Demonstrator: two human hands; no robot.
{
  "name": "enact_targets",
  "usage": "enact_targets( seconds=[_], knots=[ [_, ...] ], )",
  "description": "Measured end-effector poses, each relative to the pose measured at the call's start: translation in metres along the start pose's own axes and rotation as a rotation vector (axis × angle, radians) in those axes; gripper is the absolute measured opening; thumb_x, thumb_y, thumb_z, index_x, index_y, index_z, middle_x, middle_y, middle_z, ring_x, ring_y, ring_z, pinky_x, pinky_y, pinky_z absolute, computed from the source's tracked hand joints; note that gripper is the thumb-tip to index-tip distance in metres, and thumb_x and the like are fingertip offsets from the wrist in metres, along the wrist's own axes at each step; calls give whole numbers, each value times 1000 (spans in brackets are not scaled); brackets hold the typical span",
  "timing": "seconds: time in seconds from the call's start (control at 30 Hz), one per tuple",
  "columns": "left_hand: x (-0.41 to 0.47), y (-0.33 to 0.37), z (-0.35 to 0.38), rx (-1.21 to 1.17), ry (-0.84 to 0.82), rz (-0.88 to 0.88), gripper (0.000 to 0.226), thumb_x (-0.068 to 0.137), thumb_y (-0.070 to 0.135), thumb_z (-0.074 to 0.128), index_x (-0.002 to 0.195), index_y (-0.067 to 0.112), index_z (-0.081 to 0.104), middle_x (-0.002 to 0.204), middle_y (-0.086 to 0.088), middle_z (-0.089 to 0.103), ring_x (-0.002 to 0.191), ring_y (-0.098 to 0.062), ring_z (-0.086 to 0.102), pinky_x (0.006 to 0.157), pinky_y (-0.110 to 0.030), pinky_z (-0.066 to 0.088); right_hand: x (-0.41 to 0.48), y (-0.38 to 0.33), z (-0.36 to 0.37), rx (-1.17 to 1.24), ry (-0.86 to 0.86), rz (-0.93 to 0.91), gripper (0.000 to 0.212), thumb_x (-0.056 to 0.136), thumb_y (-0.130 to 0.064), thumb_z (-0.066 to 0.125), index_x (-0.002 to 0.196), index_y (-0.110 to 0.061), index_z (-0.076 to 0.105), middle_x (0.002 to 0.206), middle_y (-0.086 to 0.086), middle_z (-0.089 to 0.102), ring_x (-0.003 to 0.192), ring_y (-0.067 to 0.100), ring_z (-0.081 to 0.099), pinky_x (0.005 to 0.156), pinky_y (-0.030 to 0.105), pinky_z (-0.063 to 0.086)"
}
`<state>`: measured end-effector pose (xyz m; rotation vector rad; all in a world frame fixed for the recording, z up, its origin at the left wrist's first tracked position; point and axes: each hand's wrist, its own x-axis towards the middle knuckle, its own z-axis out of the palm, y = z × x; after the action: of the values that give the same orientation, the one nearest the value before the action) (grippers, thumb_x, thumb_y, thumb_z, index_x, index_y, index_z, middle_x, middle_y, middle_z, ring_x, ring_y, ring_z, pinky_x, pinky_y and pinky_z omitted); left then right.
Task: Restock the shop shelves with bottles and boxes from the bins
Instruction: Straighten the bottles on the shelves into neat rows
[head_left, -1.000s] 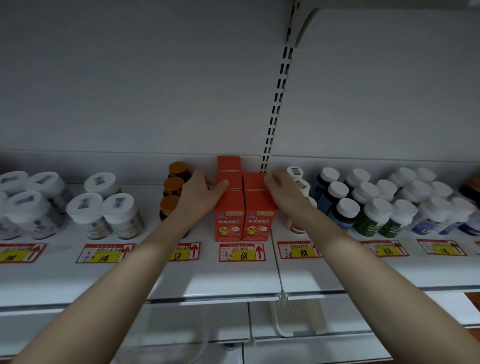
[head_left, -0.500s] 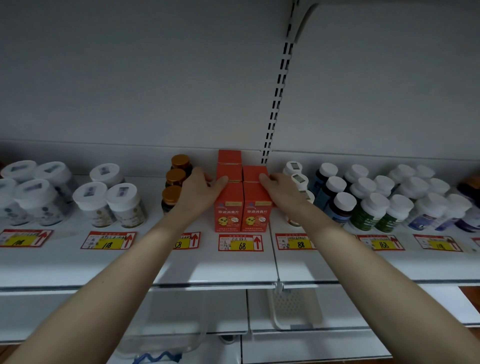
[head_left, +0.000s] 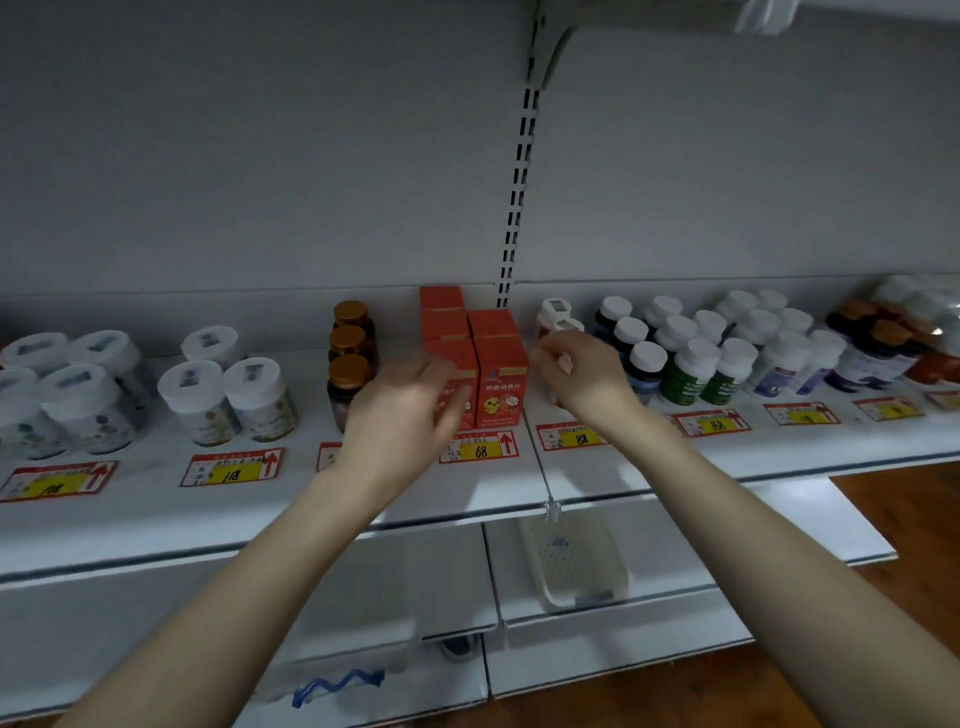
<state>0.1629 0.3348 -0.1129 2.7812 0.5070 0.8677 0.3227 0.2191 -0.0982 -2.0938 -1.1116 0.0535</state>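
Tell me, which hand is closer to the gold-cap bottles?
Left. The left hand is just right of the gold-cap bottles, covering part of the front one. The right hand is beyond the red boxes, farther right.

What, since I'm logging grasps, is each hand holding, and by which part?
Nothing visibly: left hand, blurred, open before the orange boxes; right hand beside them, empty.

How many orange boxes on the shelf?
5. Left file: back orange box, middle, front partly behind left hand; right file: back, front. Others may be hidden.
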Motion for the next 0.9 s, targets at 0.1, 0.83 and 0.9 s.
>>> enact_targets(
  seconds=[0.1,0.83,0.9],
  knots=[
    [-9,8,1,-30,-53,-8,35,84,36,46,87,9,68,78,-9,67,68,-32,63,47,-33,50,-30,12,-1,-87,20,12,19,90,-10,54,90,2,68,94,19,68,89,29,60,72,28,40],
    [61,88,65,-136,-56,-141,19,91,14,53,99,1,63,86,-10,59,83,-28,54,64,-33,37,11,110,-79,-47,19,-29,21,90,-10,56,106,1,65,107,15,66,94,18,58,70,13,35],
    [65,97,71,-195,-15,-195,17,90,10,54,98,-2,63,81,-3,54,77,-20,48,62,-28,29,31,115,-80,-57,-30,-67,23,92,-12,54,109,0,64,110,15,65,99,23,60,70,12,34]
  ],
)
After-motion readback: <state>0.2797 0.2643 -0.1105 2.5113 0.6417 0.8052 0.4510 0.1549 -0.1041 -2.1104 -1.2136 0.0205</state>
